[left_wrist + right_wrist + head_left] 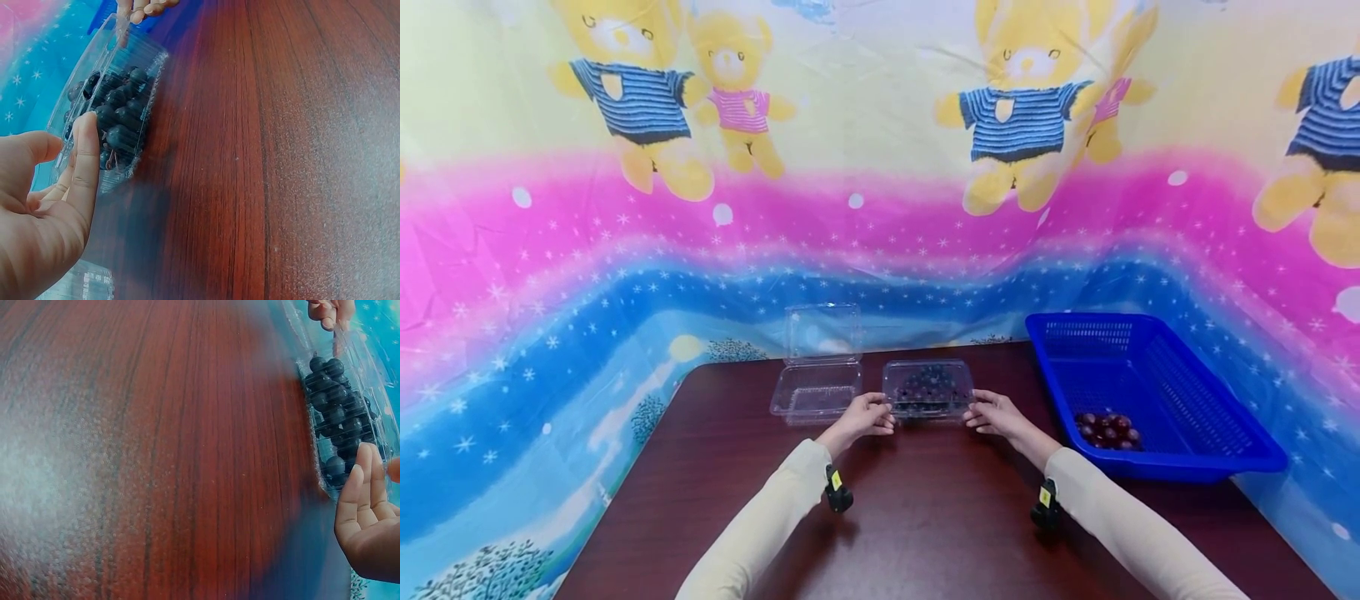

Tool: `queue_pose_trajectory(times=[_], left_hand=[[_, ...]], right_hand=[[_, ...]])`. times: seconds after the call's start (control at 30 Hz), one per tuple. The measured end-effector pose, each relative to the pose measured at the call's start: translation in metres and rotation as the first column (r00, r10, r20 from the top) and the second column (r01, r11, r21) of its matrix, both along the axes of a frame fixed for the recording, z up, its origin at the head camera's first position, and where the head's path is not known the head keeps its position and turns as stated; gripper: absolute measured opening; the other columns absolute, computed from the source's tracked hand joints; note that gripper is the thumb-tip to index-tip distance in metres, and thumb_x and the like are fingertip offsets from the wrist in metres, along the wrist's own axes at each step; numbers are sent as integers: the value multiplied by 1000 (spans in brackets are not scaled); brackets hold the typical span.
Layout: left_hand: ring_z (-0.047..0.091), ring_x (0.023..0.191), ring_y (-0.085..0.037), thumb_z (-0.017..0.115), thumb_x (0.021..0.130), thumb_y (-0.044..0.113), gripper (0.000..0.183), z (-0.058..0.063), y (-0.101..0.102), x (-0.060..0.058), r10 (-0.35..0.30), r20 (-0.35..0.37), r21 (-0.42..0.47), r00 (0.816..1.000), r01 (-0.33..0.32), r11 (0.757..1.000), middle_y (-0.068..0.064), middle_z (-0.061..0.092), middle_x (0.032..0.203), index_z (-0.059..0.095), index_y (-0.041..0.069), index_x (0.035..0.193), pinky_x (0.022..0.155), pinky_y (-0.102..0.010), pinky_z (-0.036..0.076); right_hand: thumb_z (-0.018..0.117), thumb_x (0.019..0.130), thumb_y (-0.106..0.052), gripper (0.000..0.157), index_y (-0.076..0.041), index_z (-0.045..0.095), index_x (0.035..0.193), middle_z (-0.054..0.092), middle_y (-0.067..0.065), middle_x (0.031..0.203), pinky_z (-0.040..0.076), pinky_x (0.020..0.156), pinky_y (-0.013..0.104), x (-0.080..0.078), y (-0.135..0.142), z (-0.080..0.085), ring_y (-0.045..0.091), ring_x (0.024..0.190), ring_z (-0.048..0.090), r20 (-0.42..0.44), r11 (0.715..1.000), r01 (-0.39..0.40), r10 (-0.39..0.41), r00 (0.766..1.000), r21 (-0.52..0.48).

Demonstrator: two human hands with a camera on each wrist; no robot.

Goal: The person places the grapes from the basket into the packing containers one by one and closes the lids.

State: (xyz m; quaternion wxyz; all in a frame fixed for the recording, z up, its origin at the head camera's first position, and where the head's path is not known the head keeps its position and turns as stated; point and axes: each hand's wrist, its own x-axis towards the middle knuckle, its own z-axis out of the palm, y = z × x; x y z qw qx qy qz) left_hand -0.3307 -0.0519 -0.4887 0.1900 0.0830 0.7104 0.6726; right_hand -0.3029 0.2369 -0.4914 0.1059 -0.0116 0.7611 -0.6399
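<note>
A closed clear plastic clamshell box (927, 392) of dark grapes (122, 112) is at the middle of the table's far side. At its left end, my left hand (865, 415) pinches the rim between thumb and fingers; the left wrist view shows the fingertips along the side wall. My right hand (996, 414) grips the opposite end the same way, its fingertips against the wall in the right wrist view, where the grapes (337, 406) show through the plastic. Just left stands a second clear clamshell box (817, 392), its lid raised.
On the right sits a large blue plastic basket (1180, 462) with a small cluster of reddish grapes (1107, 432) in its near left corner. The dark wooden table (910, 517) ends at a patterned cloth backdrop (865, 225) behind and on both sides.
</note>
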Motion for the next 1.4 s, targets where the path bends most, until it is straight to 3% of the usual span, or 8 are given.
queue_pose_trajectory(times=[0.27, 0.5, 0.77, 0.93, 1.1, 1.2, 1.4], left_hand=[[61, 63, -11, 46, 96, 5, 53, 0, -2, 1, -20, 1, 33, 1000, 20, 999, -13, 61, 80, 23, -12, 140, 68, -33, 57], [61, 64, -10, 46, 96, 4, 54, -2, -3, -1, -34, -2, 52, 999, 34, 998, -22, 63, 86, 20, -13, 140, 69, -34, 57], [62, 63, -11, 46, 94, 1, 52, -2, -1, 1, -9, 9, 65, 1000, 8, 998, -8, 61, 76, 24, -12, 139, 71, -35, 57], [62, 64, -11, 46, 92, -1, 53, -2, -1, 2, 3, 10, 79, 1000, -4, 997, -20, 62, 88, 25, -12, 139, 70, -33, 57], [62, 64, -11, 45, 93, -1, 53, -3, 0, 2, -3, 6, 78, 1000, 3, 997, -33, 57, 104, 23, -12, 140, 74, -36, 57], [62, 65, -11, 45, 94, 0, 53, -3, 0, 3, -8, 7, 86, 1000, 8, 996, -33, 56, 104, 22, -12, 140, 75, -37, 56], [62, 68, -12, 45, 96, 4, 55, 2, -2, 5, -34, 19, 77, 999, 33, 996, -28, 60, 97, 18, -12, 142, 80, -41, 55]], right_hand=[[47, 95, -12, 58, 6, 22, 144, 70, 3, 85, 54, 69, 27, 0, -1, -1, 10, 74, 66, 0, 1000, -11, 11, 1000, -26], [47, 95, -13, 59, 6, 21, 143, 70, 2, 86, 54, 69, 27, 0, 0, -2, 10, 74, 66, -2, 1000, -14, 14, 1000, -28], [47, 95, -14, 59, 5, 21, 144, 70, 1, 86, 54, 70, 28, -1, -1, -4, 9, 75, 66, 4, 1000, -13, 13, 1000, -15], [47, 95, -14, 60, 6, 19, 144, 70, 2, 88, 54, 69, 27, 0, -1, -3, 10, 76, 66, 1, 1000, -16, 16, 1000, -11], [48, 95, -15, 60, 5, 21, 144, 69, 4, 90, 55, 75, 33, 1, -1, -1, 13, 78, 66, -1, 1000, -4, 4, 1000, 9], [48, 95, -15, 59, 5, 22, 144, 69, 5, 90, 55, 75, 35, 1, -1, -2, 13, 77, 66, -10, 1000, 4, -4, 1000, 23], [47, 94, -14, 57, 7, 25, 142, 70, 12, 92, 54, 67, 28, 1, -3, -4, 13, 74, 66, -57, 999, 25, -22, 998, 39]])
